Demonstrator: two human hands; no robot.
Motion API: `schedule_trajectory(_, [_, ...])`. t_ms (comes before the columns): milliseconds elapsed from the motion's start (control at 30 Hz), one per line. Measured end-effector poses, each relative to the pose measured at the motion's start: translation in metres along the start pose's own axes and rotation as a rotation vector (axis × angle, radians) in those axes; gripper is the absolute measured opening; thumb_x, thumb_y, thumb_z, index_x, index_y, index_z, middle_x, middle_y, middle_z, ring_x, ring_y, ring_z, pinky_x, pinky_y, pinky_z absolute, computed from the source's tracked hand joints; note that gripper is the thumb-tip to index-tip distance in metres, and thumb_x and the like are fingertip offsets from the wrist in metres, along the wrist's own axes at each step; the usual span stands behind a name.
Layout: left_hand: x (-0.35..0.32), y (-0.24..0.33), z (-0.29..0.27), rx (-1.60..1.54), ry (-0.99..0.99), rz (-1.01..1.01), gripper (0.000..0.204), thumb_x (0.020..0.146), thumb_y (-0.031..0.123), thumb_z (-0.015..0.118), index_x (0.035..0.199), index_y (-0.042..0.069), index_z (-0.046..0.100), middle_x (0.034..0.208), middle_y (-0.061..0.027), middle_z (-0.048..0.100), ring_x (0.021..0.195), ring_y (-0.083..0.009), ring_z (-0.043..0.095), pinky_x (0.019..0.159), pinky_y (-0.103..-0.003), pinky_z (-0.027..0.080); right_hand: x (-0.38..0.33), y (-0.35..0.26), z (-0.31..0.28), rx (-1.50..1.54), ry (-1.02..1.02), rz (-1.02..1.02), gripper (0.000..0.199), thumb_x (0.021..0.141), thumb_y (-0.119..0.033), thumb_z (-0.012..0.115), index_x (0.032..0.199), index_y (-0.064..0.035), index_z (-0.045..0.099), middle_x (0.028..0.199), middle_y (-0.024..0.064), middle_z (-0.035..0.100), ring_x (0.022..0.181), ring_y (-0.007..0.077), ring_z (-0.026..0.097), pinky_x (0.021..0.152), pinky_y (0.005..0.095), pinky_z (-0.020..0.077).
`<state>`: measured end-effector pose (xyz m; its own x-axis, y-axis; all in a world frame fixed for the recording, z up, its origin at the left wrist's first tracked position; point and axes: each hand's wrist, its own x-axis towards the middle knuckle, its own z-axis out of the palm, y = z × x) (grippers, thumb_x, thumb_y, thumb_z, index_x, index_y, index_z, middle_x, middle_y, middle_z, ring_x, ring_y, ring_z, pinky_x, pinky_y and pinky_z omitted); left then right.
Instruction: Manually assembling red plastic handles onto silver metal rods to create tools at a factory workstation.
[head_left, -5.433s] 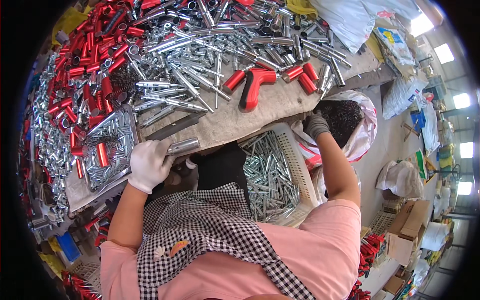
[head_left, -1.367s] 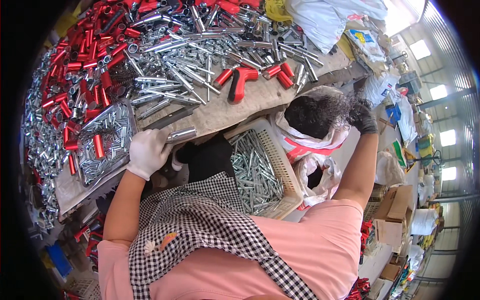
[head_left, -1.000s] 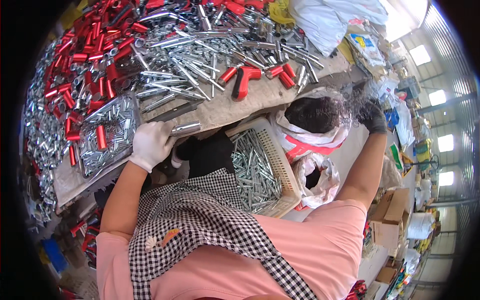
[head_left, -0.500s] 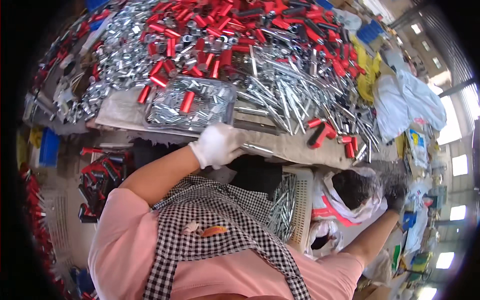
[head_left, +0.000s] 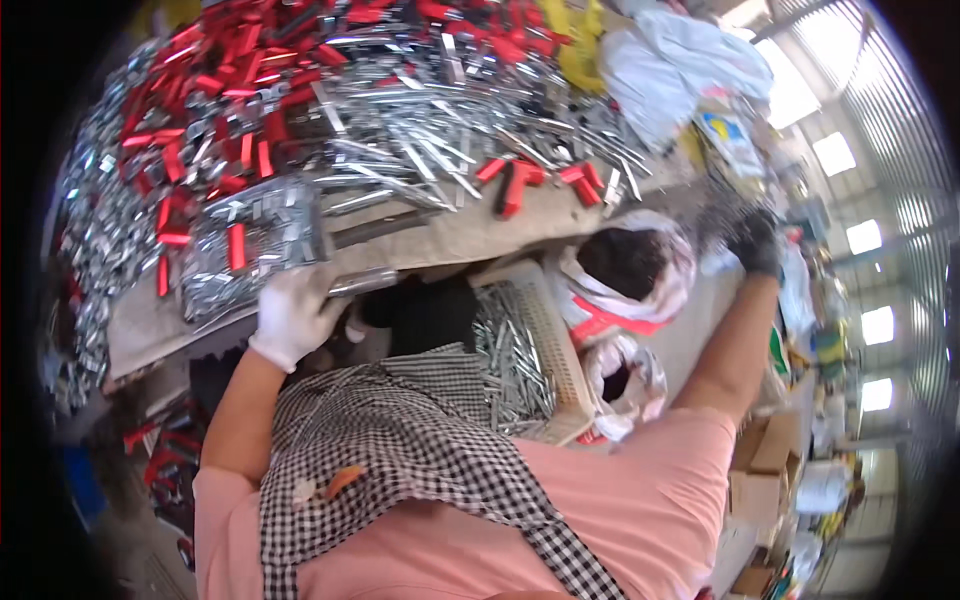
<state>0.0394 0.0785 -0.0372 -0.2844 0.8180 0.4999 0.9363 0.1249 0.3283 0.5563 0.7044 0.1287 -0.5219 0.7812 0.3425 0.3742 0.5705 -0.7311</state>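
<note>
My left hand (head_left: 293,318), in a white glove, rests at the near edge of the workbench (head_left: 450,235). Its fingers are curled around one end of a short silvery metal tube (head_left: 362,283). The tube lies along the bench edge, its long axis running out to my right from the fist, with the free end pointing toward the middle of the bench front.

My right hand (head_left: 752,240), in a dark glove, is stretched far out to my right, well apart from the tube, above and beyond a white sack with a dark opening (head_left: 628,268). The picture blurs there, so I cannot tell whether those fingers are spread or closed on anything.

Between my arms, below the bench edge, sits a pale slotted crate of metal rods (head_left: 520,350). A heap of red-handled and bare steel parts (head_left: 330,100) covers the bench beyond my left hand, which is the nearer hand to the tube.
</note>
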Motion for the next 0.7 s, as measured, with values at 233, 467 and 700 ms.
schedule_trajectory(233, [-0.015, -0.001, -0.017, -0.097, 0.082, -0.034, 0.035, 0.075, 0.024, 0.073, 0.106, 0.009, 0.07, 0.075, -0.0108, 0.063, 0.069, -0.0323, 0.063, 0.065, -0.043, 0.05, 0.039, -0.116, 0.066, 0.642, -0.108, 0.31, 0.045, 0.084, -0.019, 0.068, 0.127, -0.0138, 0.055, 0.109, 0.0035, 0.065, 0.095, 0.0209, 0.062, 0.082, 0.0387, 0.0548])
schedule_trajectory(467, [-0.025, -0.018, -0.039, -0.078, 0.102, -0.04, 0.034, 0.07, 0.02, 0.076, 0.101, 0.007, 0.069, 0.074, -0.01, 0.063, 0.068, -0.0312, 0.063, 0.064, -0.042, 0.051, 0.116, -0.198, 0.155, 0.127, -0.131, -0.212, 0.04, 0.088, -0.021, 0.066, 0.127, -0.0196, 0.056, 0.114, 0.0015, 0.061, 0.099, 0.0196, 0.059, 0.077, 0.0395, 0.0539])
schedule_trajectory(700, [-0.047, -0.041, -0.068, -0.01, 0.221, -0.112, 0.03, 0.071, 0.017, 0.077, 0.096, 0.006, 0.066, 0.076, -0.0117, 0.064, 0.067, -0.0315, 0.064, 0.062, -0.041, 0.051, 0.133, -0.354, 0.38, 0.555, -0.529, -0.082, 0.042, 0.088, -0.022, 0.067, 0.129, -0.0194, 0.055, 0.113, 0.0023, 0.062, 0.099, 0.0208, 0.061, 0.077, 0.041, 0.0537])
